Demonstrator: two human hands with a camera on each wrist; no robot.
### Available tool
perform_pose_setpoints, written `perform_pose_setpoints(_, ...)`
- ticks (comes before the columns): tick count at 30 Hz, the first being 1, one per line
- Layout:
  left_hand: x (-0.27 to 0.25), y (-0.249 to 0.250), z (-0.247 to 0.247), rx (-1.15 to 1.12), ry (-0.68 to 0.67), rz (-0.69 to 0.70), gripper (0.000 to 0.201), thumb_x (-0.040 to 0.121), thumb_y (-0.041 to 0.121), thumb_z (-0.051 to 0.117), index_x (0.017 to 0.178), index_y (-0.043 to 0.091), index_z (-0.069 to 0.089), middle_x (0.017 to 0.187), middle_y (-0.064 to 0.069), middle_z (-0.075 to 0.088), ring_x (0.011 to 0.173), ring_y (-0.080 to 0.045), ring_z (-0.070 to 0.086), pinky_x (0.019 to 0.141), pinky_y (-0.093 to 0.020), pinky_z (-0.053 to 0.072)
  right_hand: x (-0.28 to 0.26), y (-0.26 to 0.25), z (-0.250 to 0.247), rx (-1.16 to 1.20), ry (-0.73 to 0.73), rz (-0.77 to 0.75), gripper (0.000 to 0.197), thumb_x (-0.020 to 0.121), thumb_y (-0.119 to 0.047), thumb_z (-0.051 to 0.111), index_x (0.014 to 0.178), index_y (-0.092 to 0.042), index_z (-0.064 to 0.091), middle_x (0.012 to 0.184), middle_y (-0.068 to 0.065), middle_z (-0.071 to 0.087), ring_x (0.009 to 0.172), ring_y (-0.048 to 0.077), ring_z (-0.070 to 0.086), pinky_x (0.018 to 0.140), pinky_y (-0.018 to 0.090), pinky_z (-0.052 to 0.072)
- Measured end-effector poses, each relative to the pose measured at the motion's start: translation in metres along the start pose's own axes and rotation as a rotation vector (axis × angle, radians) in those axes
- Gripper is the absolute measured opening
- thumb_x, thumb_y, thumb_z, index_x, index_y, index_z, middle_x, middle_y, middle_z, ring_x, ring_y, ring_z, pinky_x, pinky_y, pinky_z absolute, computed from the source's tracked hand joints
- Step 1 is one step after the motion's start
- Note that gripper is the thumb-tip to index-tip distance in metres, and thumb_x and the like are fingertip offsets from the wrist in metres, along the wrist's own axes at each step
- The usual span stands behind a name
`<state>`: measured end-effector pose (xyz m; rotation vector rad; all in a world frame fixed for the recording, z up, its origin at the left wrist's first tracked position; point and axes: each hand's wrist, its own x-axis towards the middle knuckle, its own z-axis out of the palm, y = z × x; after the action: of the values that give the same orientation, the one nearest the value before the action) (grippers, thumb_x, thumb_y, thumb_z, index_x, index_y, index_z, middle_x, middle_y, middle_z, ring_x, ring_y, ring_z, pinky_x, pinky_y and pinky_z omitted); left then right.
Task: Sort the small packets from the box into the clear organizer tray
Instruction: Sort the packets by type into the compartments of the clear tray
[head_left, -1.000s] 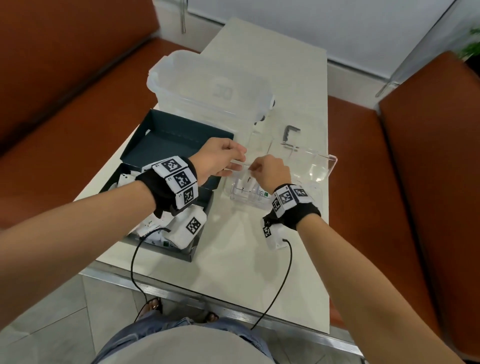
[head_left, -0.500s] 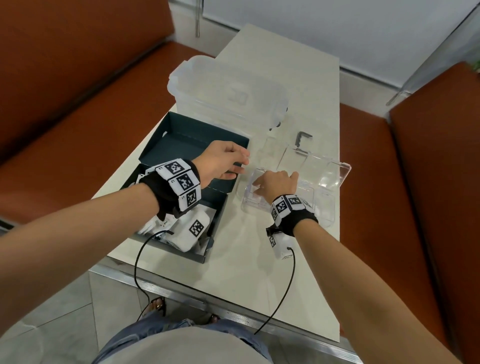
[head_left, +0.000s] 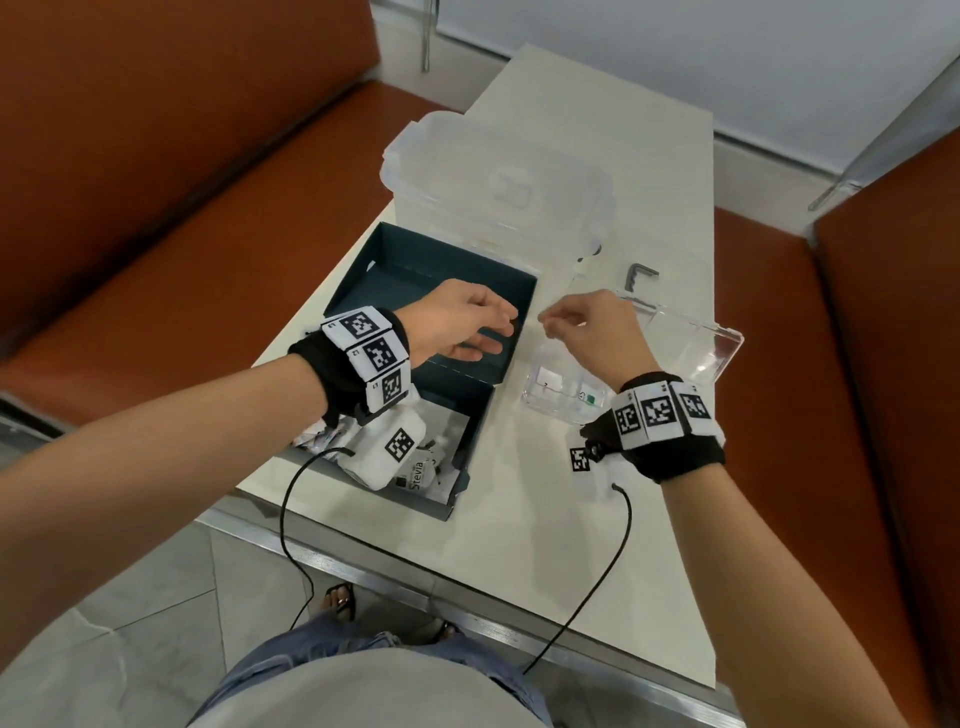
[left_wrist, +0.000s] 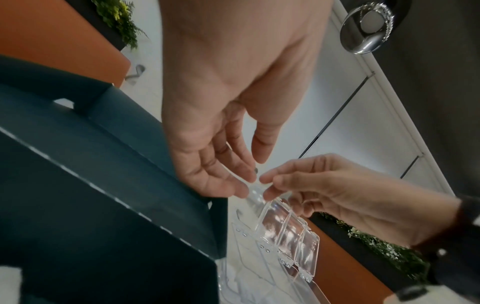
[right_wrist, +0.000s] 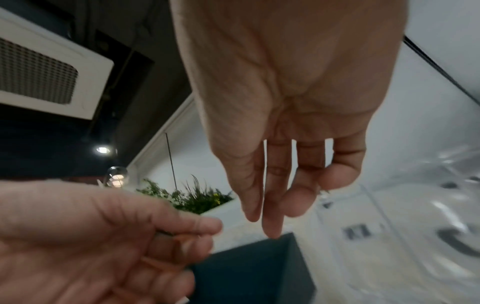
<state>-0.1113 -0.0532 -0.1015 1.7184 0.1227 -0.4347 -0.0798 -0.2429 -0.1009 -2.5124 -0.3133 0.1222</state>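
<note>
Both hands off clear plastic organizer tray (head_left: 675, 332) vs 0.5s ago | R hand (head_left: 592, 332) fingers pinch clear strip, L hand (head_left: 467, 325) loose | white packets (head_left: 421, 473) still in dark teal box (head_left: 483, 415) → sorting barely started

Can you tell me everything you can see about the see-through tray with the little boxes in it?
The clear organizer tray looks like hard transparent plastic, split by thin walls into small compartments, with a hinged clear lid open and leaning away from the person. It sits on the pale table, right of the dark box. A few small packets lie in its near compartments. The right hand hovers above it. Whether the hand touches it is unclear.
</note>
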Motion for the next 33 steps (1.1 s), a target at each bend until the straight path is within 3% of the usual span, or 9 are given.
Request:
perform_pose_setpoints(3, -0.008, -0.002, -0.016, 0.037, -0.008, 0.009, 0.018, 0.097, 0.023, 0.058, 0.112, 0.019, 0.065, 0.105, 0.003, 0.071, 0.092, -0.014, 0.071, 0.077, -0.023, 0.056, -0.002, -0.029, -0.003, 0.112, 0.002, -0.065, 0.016, 0.090, -0.016, 0.060, 0.096, -0.015, 0.075, 0.080, -0.002, 0.070, 0.066, -0.002, 0.061, 0.077, 0.018, 0.052)
perform_pose_setpoints(5, -0.014, -0.005, -0.029, 0.067, 0.004, 0.016, 0.016, 0.096, 0.024, 0.058, 0.110, 0.020, 0.065, 0.104, 0.003, 0.072, 0.091, -0.012, 0.071, 0.076, -0.023, 0.056, -0.003, -0.047, 0.002, 0.180, -0.033, -0.064, 0.014, 0.088, -0.013, 0.061, 0.094, -0.014, 0.074, 0.075, -0.001, 0.070, 0.054, -0.004, 0.060, 0.058, 0.009, 0.047)
perform_pose_setpoints(11, -0.032, -0.027, -0.076, 0.176, 0.105, 0.036, 0.015, 0.094, 0.017, 0.061, 0.108, 0.015, 0.064, 0.100, -0.002, 0.069, 0.079, -0.009, 0.066, 0.069, -0.021, 0.052, -0.011, -0.085, 0.050, 0.270, -0.308, 0.072, 0.011, 0.090, -0.009, 0.061, 0.093, -0.005, 0.071, 0.076, 0.009, 0.069, 0.058, 0.012, 0.068, 0.056, 0.024, 0.057)
perform_pose_setpoints(17, -0.041, -0.058, -0.115, 0.501, 0.289, 0.061, 0.028, 0.087, 0.016, 0.069, 0.114, 0.016, 0.061, 0.104, 0.000, 0.063, 0.093, -0.016, 0.058, 0.069, -0.022, 0.042, -0.009, -0.095, 0.103, -0.101, -0.484, 0.143, 0.021, 0.089, -0.018, 0.062, 0.088, 0.001, 0.071, 0.080, 0.013, 0.073, 0.073, 0.024, 0.072, 0.070, 0.028, 0.059)
perform_pose_setpoints(22, -0.038, -0.080, -0.131, 0.696, 0.279, -0.089, 0.055, 0.088, 0.024, 0.069, 0.135, 0.011, 0.043, 0.130, -0.015, 0.051, 0.110, -0.029, 0.054, 0.087, -0.036, 0.048, -0.013, -0.104, 0.140, -0.374, -0.492, 0.122, 0.045, 0.093, -0.032, 0.056, 0.059, -0.012, 0.035, 0.059, 0.001, 0.038, 0.050, 0.013, 0.037, 0.044, 0.025, 0.025)
perform_pose_setpoints(25, -0.039, -0.088, -0.130, 0.650, 0.240, -0.183, 0.050, 0.092, 0.022, 0.065, 0.134, 0.005, 0.044, 0.123, -0.015, 0.055, 0.103, -0.032, 0.060, 0.082, -0.043, 0.057, -0.012, -0.106, 0.154, -0.292, -0.473, 0.147, 0.043, 0.091, -0.029, 0.059, 0.059, -0.012, 0.036, 0.059, 0.001, 0.036, 0.052, 0.013, 0.037, 0.045, 0.025, 0.025)
perform_pose_setpoints(28, -0.038, -0.089, -0.129, 0.718, 0.237, -0.189, 0.031, 0.095, 0.017, 0.058, 0.121, 0.000, 0.058, 0.118, -0.020, 0.060, 0.098, -0.036, 0.063, 0.077, -0.036, 0.055, -0.009, -0.108, 0.159, -0.202, -0.435, 0.171, 0.036, 0.089, -0.020, 0.059, 0.061, -0.009, 0.040, 0.059, 0.002, 0.036, 0.055, 0.015, 0.038, 0.046, 0.023, 0.026)
perform_pose_setpoints(31, -0.036, -0.087, -0.130, 0.687, 0.226, -0.210, 0.028, 0.093, 0.008, 0.054, 0.119, -0.001, 0.062, 0.123, -0.023, 0.056, 0.098, -0.039, 0.064, 0.083, -0.042, 0.057, -0.007, -0.109, 0.161, -0.116, -0.405, 0.197, 0.042, 0.086, -0.017, 0.062, 0.055, -0.009, 0.034, 0.056, 0.004, 0.029, 0.052, 0.016, 0.032, 0.047, 0.024, 0.024)
perform_pose_setpoints(33, -0.034, -0.085, -0.130, 0.658, 0.227, -0.206, 0.033, 0.092, 0.004, 0.053, 0.124, 0.002, 0.061, 0.123, -0.021, 0.056, 0.099, -0.038, 0.064, 0.083, -0.042, 0.057, -0.005, -0.108, 0.162, -0.058, -0.360, 0.217, 0.033, 0.083, -0.017, 0.067, 0.066, 0.006, 0.051, 0.064, 0.011, 0.038, 0.062, 0.019, 0.038, 0.054, 0.024, 0.030)
